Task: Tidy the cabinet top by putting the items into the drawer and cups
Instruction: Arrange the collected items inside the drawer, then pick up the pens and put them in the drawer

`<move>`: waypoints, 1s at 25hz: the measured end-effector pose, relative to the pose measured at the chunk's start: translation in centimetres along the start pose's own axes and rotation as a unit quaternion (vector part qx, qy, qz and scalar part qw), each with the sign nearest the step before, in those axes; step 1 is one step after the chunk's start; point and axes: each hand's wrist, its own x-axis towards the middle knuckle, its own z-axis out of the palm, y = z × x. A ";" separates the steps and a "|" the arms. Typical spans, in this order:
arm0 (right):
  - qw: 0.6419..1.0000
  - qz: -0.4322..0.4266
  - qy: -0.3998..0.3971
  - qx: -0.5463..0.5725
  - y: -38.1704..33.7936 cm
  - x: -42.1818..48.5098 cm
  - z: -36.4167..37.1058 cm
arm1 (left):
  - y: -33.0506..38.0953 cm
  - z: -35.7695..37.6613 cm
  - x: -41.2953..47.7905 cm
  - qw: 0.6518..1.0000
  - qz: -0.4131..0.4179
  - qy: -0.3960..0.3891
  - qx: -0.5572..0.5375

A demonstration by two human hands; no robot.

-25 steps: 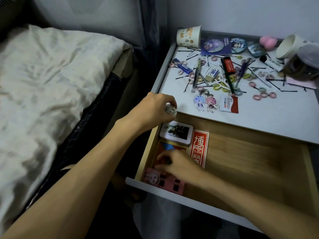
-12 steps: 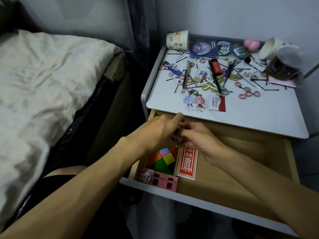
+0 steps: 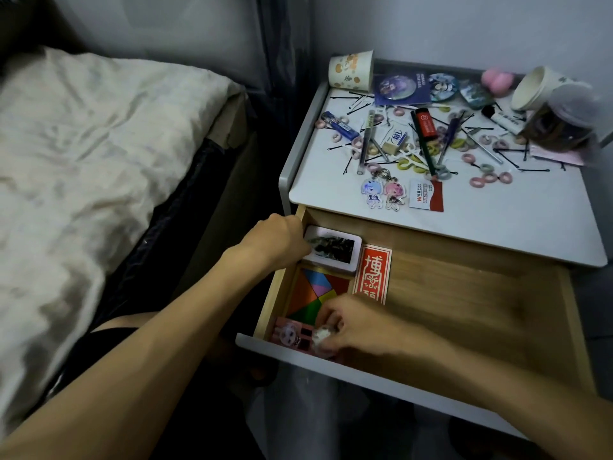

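The right hand (image 3: 356, 323) pinches a small white trinket (image 3: 321, 336) in the front left corner of the open drawer (image 3: 464, 310), just over a pink card (image 3: 292, 335). The left hand (image 3: 277, 242) is at the drawer's left wall, beside a white box (image 3: 333, 250). Its fingers are curled under, so it is not possible to tell if they hold something.

To your left, a bed (image 3: 172, 224) lies under a crumpled cream sheet (image 3: 99, 144). A dark curtain (image 3: 285, 44) hangs beside it, with a pale wall (image 3: 464, 24) ahead of you.
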 end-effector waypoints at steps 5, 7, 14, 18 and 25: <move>0.996 -0.013 0.010 -0.085 -0.2 0.8 0.7 | -0.1 0.0 0.4 1.000 0.005 0.009 -0.012; 0.994 -0.027 0.021 -0.105 0.2 0.9 0.9 | 0.1 -0.1 0.4 1.000 0.015 0.010 -0.001; 0.991 -0.064 0.029 -0.111 1.0 1.4 1.5 | 0.2 -0.1 0.4 0.999 0.031 0.010 0.024; 0.990 -0.078 0.022 -0.112 0.7 1.1 1.2 | 0.3 -0.1 0.4 0.999 0.035 0.011 0.039; 0.992 -0.073 0.095 -0.048 0.0 0.2 -2.2 | 0.3 0.1 0.4 0.994 0.027 0.058 0.092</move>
